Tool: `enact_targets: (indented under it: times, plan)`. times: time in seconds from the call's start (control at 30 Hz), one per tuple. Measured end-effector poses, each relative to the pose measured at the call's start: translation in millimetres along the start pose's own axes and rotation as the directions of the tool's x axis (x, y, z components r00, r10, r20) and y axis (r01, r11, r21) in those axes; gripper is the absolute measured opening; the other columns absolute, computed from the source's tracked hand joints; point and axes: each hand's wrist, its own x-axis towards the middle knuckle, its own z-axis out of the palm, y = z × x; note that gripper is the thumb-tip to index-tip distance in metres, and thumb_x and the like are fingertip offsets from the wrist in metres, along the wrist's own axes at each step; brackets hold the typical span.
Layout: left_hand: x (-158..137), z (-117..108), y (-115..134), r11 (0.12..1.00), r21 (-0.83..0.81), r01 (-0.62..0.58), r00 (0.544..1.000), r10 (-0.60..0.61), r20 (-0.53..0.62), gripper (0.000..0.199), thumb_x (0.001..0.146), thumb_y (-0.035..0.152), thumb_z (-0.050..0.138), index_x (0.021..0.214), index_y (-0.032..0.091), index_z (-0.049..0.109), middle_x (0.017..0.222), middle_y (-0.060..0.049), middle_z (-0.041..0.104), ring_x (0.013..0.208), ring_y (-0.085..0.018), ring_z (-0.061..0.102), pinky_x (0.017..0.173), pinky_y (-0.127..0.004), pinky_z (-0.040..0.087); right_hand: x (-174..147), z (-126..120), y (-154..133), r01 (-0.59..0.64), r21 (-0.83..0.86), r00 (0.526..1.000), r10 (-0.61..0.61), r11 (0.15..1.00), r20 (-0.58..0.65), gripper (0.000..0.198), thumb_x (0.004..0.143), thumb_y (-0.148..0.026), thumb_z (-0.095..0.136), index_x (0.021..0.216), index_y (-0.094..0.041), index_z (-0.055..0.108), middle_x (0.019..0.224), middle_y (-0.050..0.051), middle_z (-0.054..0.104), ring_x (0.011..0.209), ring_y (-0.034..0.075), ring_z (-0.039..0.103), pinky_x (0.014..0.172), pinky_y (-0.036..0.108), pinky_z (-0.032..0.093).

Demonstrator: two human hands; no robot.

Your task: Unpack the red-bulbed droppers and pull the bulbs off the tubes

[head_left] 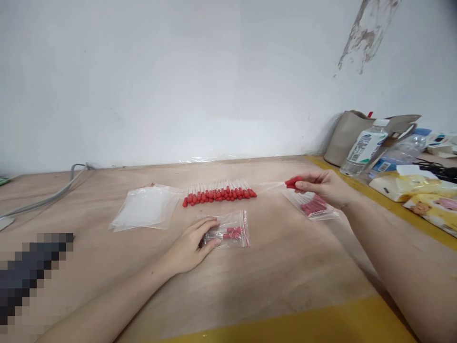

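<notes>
My right hand [319,186] pinches several glass droppers [293,183] by their red bulbs, the clear thin tubes pointing left, above the table. Under and beside it lies a clear zip bag [314,206] filled with red-bulbed droppers. My left hand [196,243] rests on the table with thumb and fingers around the left end of another clear zip bag [245,227]. Inside that bag are a few red-bulbed droppers [233,233]; its red-striped mouth faces right. Behind it a row of droppers [217,194] lies side by side, bulbs toward me.
A stack of flat zip bags [146,207] lies left of the row. Along the right side stand a plastic bottle [367,147], a grey bag [344,138] and yellow packets [432,205]. A grey cable [46,202] runs at left, near a pixelated dark object [32,271]. A white wall [178,85] closes the back.
</notes>
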Motion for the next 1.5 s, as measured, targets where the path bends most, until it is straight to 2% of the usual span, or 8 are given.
enact_targets:
  times: [0.1,0.17,0.33,0.6,0.87,1.1,1.4,1.5]
  plan:
    - [0,1,-1,1.0,0.004,-0.005,1.0,0.005,-0.006,0.039,0.085,0.041,0.045,0.119,0.023,0.048,0.126,-0.006,0.049,0.116,-0.021,0.046,0.096,-0.039,0.04,11,23,3,0.161,-0.126,0.947,-0.189,0.979,-0.259,0.023,0.073,-0.034,0.062,0.091,-0.021,0.067,0.091,0.004,0.068,0.083,0.018,0.063,0.075,0.032,0.051]
    - [0,1,-2,1.0,0.003,-0.01,1.0,0.01,-0.009,0.038,0.085,0.041,0.044,0.119,0.023,0.048,0.126,-0.006,0.049,0.116,-0.021,0.046,0.097,-0.039,0.04,21,47,14,0.259,-0.281,0.885,-0.344,0.924,-0.315,0.02,0.077,-0.029,0.056,0.092,-0.02,0.066,0.094,0.004,0.068,0.085,0.018,0.062,0.079,0.033,0.05]
    - [-1,2,-3,1.0,0.002,-0.015,1.0,0.015,-0.014,0.038,0.085,0.04,0.044,0.119,0.023,0.047,0.127,-0.006,0.049,0.116,-0.021,0.046,0.097,-0.04,0.04,41,90,49,0.371,-0.636,0.837,-0.54,0.676,-0.086,0.024,0.082,-0.019,0.046,0.097,-0.018,0.064,0.095,0.008,0.066,0.086,0.019,0.061,0.08,0.033,0.049]
    - [-2,1,-1,1.0,0.009,-0.004,1.0,0.004,0.004,0.039,0.086,0.04,0.044,0.121,0.023,0.046,0.128,-0.007,0.048,0.117,-0.022,0.045,0.098,-0.041,0.039,44,93,63,0.397,-0.688,0.866,-0.496,0.607,0.061,0.029,0.085,-0.02,0.041,0.108,-0.018,0.06,0.108,0.011,0.062,0.095,0.022,0.059,0.084,0.035,0.047]
    - [-1,0,0,0.999,0.035,0.005,1.0,-0.005,0.002,0.039,0.086,0.042,0.043,0.12,0.023,0.047,0.127,-0.006,0.048,0.118,-0.022,0.044,0.099,-0.04,0.038,40,95,65,0.401,-0.68,0.894,-0.424,0.614,0.144,0.029,0.086,-0.024,0.043,0.112,-0.024,0.057,0.108,0.007,0.061,0.096,0.021,0.059,0.085,0.034,0.046]
    - [-2,1,-1,0.999,0.031,0.015,1.0,-0.015,0.014,0.04,0.086,0.042,0.043,0.12,0.023,0.046,0.129,-0.006,0.047,0.119,-0.021,0.042,0.1,-0.039,0.037,36,94,67,0.244,-0.627,0.956,-0.293,0.74,0.026,0.055,0.077,-0.044,0.055,0.123,-0.016,0.046,0.104,0.012,0.061,0.086,0.023,0.06,0.077,0.037,0.047]
    - [-2,0,0,0.999,0.031,0.014,1.0,-0.014,0.008,0.04,0.086,0.042,0.043,0.121,0.023,0.046,0.129,-0.006,0.046,0.119,-0.022,0.043,0.1,-0.041,0.037,36,92,70,0.199,-0.488,0.964,-0.258,0.85,-0.057,0.072,0.064,-0.05,0.066,0.123,-0.015,0.042,0.11,0.013,0.055,0.089,0.023,0.057,0.076,0.038,0.047]
    - [-2,1,-1,1.0,0.027,0.008,1.0,-0.009,0.006,0.04,0.086,0.042,0.043,0.121,0.024,0.046,0.128,-0.006,0.047,0.119,-0.022,0.043,0.1,-0.041,0.037,32,94,62,0.274,-0.518,0.908,-0.395,0.811,-0.138,0.063,0.063,-0.049,0.067,0.114,-0.016,0.049,0.11,0.013,0.053,0.095,0.025,0.054,0.081,0.04,0.044]
